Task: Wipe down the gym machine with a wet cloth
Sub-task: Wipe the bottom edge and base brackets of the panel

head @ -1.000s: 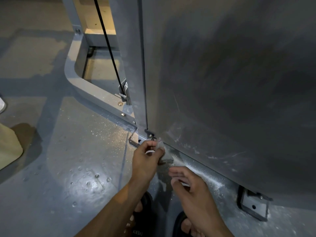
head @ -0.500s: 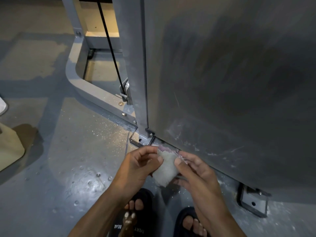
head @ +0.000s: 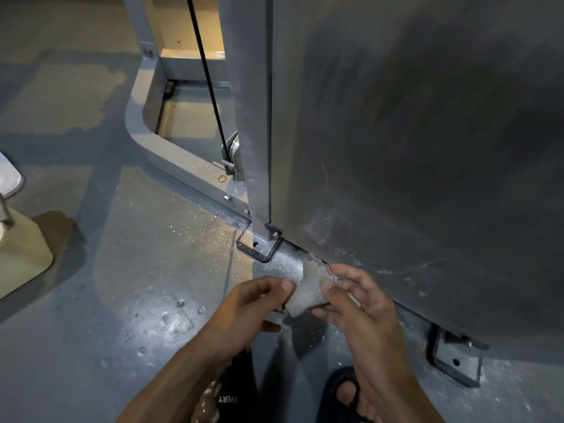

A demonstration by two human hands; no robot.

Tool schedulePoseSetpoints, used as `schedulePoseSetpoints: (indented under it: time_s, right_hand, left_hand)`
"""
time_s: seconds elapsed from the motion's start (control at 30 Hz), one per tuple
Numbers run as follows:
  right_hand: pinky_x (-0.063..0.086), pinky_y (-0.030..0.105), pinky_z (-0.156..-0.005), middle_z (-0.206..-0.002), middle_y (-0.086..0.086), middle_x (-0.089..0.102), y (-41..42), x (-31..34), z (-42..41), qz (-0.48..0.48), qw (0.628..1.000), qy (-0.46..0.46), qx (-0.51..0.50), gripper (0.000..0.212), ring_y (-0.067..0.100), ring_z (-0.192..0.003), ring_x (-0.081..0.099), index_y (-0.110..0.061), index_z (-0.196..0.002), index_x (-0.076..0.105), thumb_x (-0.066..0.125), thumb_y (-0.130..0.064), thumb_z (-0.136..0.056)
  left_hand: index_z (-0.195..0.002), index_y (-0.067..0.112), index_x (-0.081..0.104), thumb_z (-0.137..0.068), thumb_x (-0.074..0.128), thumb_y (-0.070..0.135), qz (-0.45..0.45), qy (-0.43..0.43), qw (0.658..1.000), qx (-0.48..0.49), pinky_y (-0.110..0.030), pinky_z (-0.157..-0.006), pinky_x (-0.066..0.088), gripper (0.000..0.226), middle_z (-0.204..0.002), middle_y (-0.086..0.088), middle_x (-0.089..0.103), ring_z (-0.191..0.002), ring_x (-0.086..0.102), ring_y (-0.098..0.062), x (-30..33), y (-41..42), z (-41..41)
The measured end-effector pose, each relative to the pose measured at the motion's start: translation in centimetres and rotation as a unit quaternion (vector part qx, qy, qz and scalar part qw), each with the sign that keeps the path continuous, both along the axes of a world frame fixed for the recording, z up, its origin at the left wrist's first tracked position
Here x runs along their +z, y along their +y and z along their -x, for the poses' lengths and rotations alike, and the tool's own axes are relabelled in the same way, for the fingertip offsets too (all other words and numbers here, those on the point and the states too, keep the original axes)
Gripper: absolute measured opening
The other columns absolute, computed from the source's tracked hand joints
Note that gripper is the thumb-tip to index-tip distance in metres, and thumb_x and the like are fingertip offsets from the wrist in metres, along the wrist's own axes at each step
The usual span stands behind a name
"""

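A small pale wet cloth (head: pixel 308 290) is held between both hands just in front of the gym machine's big grey side panel (head: pixel 412 141). My left hand (head: pixel 247 309) pinches its left edge with thumb and fingers. My right hand (head: pixel 357 306) pinches its right edge, thumb on the front. The cloth sits a little off the panel's bottom edge, which carries white smears and scratches. The cloth's top corner looks pinkish and frayed.
The machine's curved grey base frame (head: pixel 158 148) runs back left, with a black cable (head: pixel 207 77) and a floor bracket (head: pixel 259 248). Another bracket (head: pixel 454 361) is bolted at the right. The grey floor (head: pixel 137 270) is wet. My sandalled feet show below. A pale object (head: pixel 21 254) stands far left.
The left hand drew the cloth back from the panel's bottom corner, and the right hand came up to take its other edge. Both hands now hold it together.
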State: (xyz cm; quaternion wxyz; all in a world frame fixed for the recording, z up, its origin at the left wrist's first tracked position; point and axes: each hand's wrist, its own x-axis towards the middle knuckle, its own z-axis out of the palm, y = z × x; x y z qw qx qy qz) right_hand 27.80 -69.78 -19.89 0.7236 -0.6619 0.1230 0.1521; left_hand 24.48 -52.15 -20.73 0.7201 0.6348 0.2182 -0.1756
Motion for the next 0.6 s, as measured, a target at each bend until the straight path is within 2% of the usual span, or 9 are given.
schedulePoseSetpoints:
  time_s: [0.07, 0.17, 0.23, 0.3, 0.37, 0.43, 0.53, 0.6]
  right_hand:
    - [0.062, 0.047, -0.081, -0.103, 0.013, 0.073, 0.0, -0.1, -0.1, 0.011, 1.0, -0.011, 0.013, 0.02, 0.029, -0.086, 0.075, -0.027, -0.105, 0.075, 0.071, -0.012, -0.093]
    - [0.06, 0.055, -0.087, -0.104, 0.006, 0.074, 0.2, 0.1, -0.1, 0.032, 0.999, -0.026, 0.035, 0.024, 0.028, -0.083, 0.075, -0.033, -0.107, 0.075, 0.072, -0.014, -0.093]
    - [0.059, 0.053, -0.084, -0.1, 0.006, 0.073, 0.2, 0.0, 0.1, 0.049, 0.997, -0.034, 0.049, 0.025, 0.028, -0.08, 0.074, -0.036, -0.108, 0.074, 0.072, -0.016, -0.093]
    - [0.055, 0.049, -0.074, -0.093, 0.006, 0.071, 0.2, 0.1, 0.3, 0.071, 0.995, -0.042, 0.063, 0.027, 0.033, -0.073, 0.066, -0.04, -0.108, 0.074, 0.071, -0.017, -0.093]
    - [0.056, 0.051, -0.07, -0.094, 0.002, 0.07, 0.1, 0.0, 0.3, 0.091, 0.992, -0.045, 0.068, 0.028, 0.037, -0.074, 0.066, -0.042, -0.107, 0.073, 0.072, -0.017, -0.093]
    - [0.058, 0.051, -0.073, -0.094, -0.003, 0.071, 0.1, 0.0, 0.3, 0.105, 0.991, -0.049, 0.068, 0.026, 0.032, -0.078, 0.071, -0.041, -0.105, 0.073, 0.072, -0.017, -0.093]
    - [0.062, 0.042, -0.074, -0.094, -0.005, 0.073, 0.3, -0.6, 0.2, 0.121, 0.989, -0.043, 0.075, 0.029, 0.019, -0.079, 0.074, -0.042, -0.105, 0.072, 0.072, -0.016, -0.093]
    - [0.057, 0.023, -0.078, -0.109, -0.016, 0.067, 0.1, -1.0, 0.3, 0.153, 0.98, -0.041, 0.124, 0.042, 0.004, -0.097, 0.07, -0.049, -0.115, 0.066, 0.074, -0.015, -0.091]
  left_hand:
    - [-0.101, 0.011, 0.076, -0.09, 0.067, 0.042, 0.011, 0.009, 1.0, 0.011, -0.034, -0.079, 0.056, 0.035, -0.091, -0.005, 0.073, -0.084, 0.069, -0.012, -0.2, -0.1, 0.1]
    - [-0.102, 0.004, 0.072, -0.08, 0.072, 0.037, 0.031, 0.006, 0.998, 0.057, -0.029, -0.072, 0.056, 0.041, -0.088, -0.003, 0.069, -0.078, 0.066, -0.011, -0.7, -0.2, 0.2]
    - [-0.107, 0.002, 0.071, -0.078, 0.075, 0.032, 0.052, 0.009, 0.997, 0.065, -0.028, -0.071, 0.056, 0.042, -0.091, -0.006, 0.067, -0.078, 0.065, -0.013, -0.9, 0.1, 0.2]
    - [-0.108, -0.001, 0.07, -0.078, 0.078, 0.024, 0.067, 0.006, 0.996, 0.06, -0.024, -0.068, 0.055, 0.04, -0.092, -0.011, 0.065, -0.079, 0.065, -0.016, -1.0, 0.2, 0.3]
    - [-0.101, 0.0, 0.069, -0.075, 0.084, 0.017, 0.053, -0.01, 0.996, 0.067, -0.021, -0.067, 0.053, 0.035, -0.088, -0.012, 0.064, -0.077, 0.063, -0.017, -1.1, 0.5, 0.4]
    - [-0.09, 0.007, 0.068, -0.071, 0.091, 0.016, 0.015, -0.043, 0.996, 0.075, -0.021, -0.07, 0.052, 0.031, -0.085, -0.011, 0.064, -0.077, 0.062, -0.018, -1.3, 0.9, 0.6]
    - [-0.085, 0.008, 0.066, -0.078, 0.086, 0.011, -0.017, -0.088, 0.994, 0.061, -0.018, -0.063, 0.052, 0.022, -0.088, -0.015, 0.069, -0.071, 0.066, -0.016, -0.4, 1.1, 0.8]
    - [-0.089, 0.003, 0.063, -0.087, 0.078, 0.0, -0.05, -0.123, 0.991, 0.02, -0.008, -0.053, 0.046, 0.016, -0.092, -0.016, 0.071, -0.057, 0.062, -0.001, 0.6, 1.4, 1.0]
